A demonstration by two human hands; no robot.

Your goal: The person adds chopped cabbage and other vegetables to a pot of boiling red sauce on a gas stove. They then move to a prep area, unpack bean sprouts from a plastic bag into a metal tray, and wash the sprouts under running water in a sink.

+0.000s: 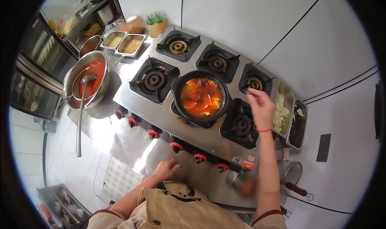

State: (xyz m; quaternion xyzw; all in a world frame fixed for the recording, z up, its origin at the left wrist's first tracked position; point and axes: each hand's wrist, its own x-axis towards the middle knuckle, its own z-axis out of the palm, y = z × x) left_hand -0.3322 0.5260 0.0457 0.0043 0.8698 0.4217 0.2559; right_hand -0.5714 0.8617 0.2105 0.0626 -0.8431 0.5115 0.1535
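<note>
A black clay pot (226,106) stands on the front middle burner. Red-orange soup (200,97) fills it, with dark strips and pale pieces at the surface. My right hand (261,105) is raised over the right side of the stove, its fingertips drawn together. A small dark spot shows at those fingertips, but whether it is food or the burner behind is unclear. A red string circles my right wrist. In front of the apron (181,205), my left hand (166,169) hangs near the counter edge with fingers loosely bent, and nothing shows in it.
The six-burner gas stove (144,111) has red-ringed knobs along its front. Right of it sit steel trays of chopped cabbage (280,111) and dark food (297,126). A steel basin (105,90) at left holds red sauce and a ladle (80,123) whose handle overhangs. Strainers (294,173) hang at lower right.
</note>
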